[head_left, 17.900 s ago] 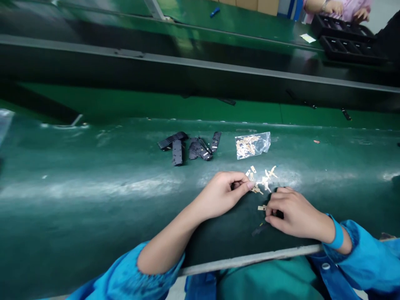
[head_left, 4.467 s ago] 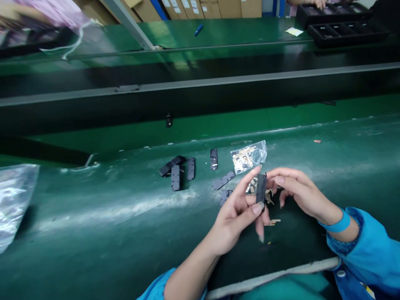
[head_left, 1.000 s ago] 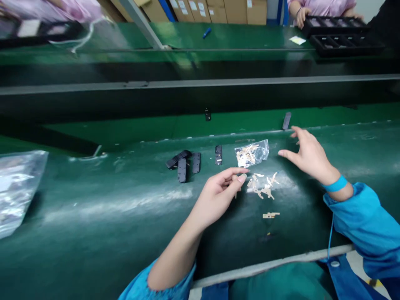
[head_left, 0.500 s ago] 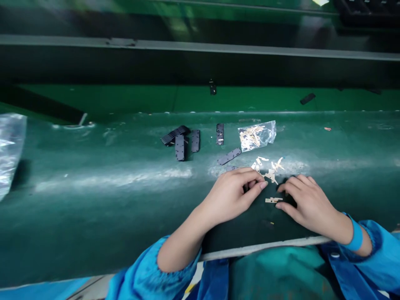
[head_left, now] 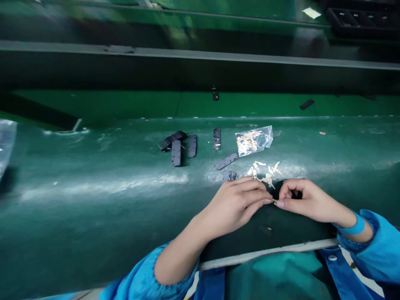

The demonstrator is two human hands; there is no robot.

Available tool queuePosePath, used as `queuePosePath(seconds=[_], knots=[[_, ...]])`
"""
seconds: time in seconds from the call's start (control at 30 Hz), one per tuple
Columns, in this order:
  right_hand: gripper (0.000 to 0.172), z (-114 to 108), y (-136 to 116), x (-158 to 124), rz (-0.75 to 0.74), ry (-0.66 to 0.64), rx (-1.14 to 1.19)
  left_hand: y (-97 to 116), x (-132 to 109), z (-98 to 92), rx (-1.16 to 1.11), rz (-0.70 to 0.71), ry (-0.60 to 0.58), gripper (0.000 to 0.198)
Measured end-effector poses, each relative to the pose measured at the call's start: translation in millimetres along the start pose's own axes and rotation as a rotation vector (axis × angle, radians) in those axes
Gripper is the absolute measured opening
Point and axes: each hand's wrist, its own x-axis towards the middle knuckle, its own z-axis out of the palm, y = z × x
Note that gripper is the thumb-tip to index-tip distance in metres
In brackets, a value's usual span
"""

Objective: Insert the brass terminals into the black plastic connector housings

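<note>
My left hand (head_left: 236,204) is closed in a pinch, its thumb and fingertips on one end of a small flat cream-coloured piece (head_left: 274,201). Thumb and forefinger of my right hand (head_left: 308,201) pinch the other end, so the fingertips of both hands almost meet. Most of the piece is covered by the fingers. Just beyond them lies a loose scatter of thin cream-coloured pieces (head_left: 268,180) on the green mat. A small dark part with a yellow tip (head_left: 265,228) rests on the mat nearer my body.
Farther back is a clear plastic bag (head_left: 267,135) holding more cream pieces. Several dark plastic plates lie left of it, including a stacked group (head_left: 176,153) and a slanted plate (head_left: 226,161). A raised shelf edge (head_left: 200,55) crosses the back, with a black tray (head_left: 359,23) above.
My right hand has moved left and closed from open fingers into a pinch. The cream piece that lay between the hands is now held up at both hands' fingertips.
</note>
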Motion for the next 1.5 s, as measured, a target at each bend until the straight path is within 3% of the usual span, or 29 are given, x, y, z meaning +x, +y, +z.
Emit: queuePosePath(seconds=[0.2, 0.33, 0.43, 0.57, 0.77, 0.83, 0.9, 1.0, 1.07, 1.2, 1.37, 1.5], knots=[[0.008, 5.1, -6.2, -0.2, -0.206, 0.103, -0.361, 4.0, 2.8, -0.9, -0.213, -0.243, -0.036, 0.018], [0.013, 5.4, -5.2, -0.2, -0.214, 0.104, -0.426, 3.9, 3.4, -0.7, -0.384, -0.379, -0.062, 0.019], [0.013, -0.6, -4.2, -1.2, -0.166, 0.105, -0.378, 3.4, 3.8, -1.5, -0.39, -0.414, -0.099, 0.025], [0.013, -12.1, 0.2, -3.4, -0.052, 0.087, -0.254, 4.1, 4.4, -2.3, -0.353, -0.423, -0.061, 0.021], [0.02, -19.1, 2.5, -0.8, 0.073, 0.074, 0.071, 6.0, 4.1, 3.3, -0.057, -0.28, -0.12, 0.044], [0.02, -16.7, -0.8, 3.0, 0.088, 0.05, 0.143, 5.1, 2.8, 5.9, 0.059, -0.252, -0.054, 0.025], [0.021, -13.0, -4.2, 7.6, 0.099, 0.022, 0.205, 3.9, 0.9, 6.9, 0.118, -0.182, 0.067, 0.028], [0.02, -7.9, -7.8, 14.1, 0.117, -0.015, 0.278, 4.1, -1.5, 5.1, 0.08, 0.024, 0.223, 0.021], [0.02, -5.6, -9.9, 16.6, 0.127, -0.043, 0.297, 6.3, -1.6, 2.5, -0.033, 0.08, 0.28, 0.014], [0.024, -0.5, -16.5, 16.4, 0.041, -0.02, 0.245, 12.3, 2.3, -2.5, -0.342, -0.123, 0.282, 0.017], [0.014, 10.1, -21.1, 14.1, -0.037, 0.076, 0.078, 12.8, 6.4, -2.4, -0.363, -0.307, 0.241, 0.028], [0.013, 13.8, -20.2, 17.1, -0.133, 0.176, -0.02, 11.3, 4.5, 3.3, -0.331, -0.383, 0.414, 0.019]])
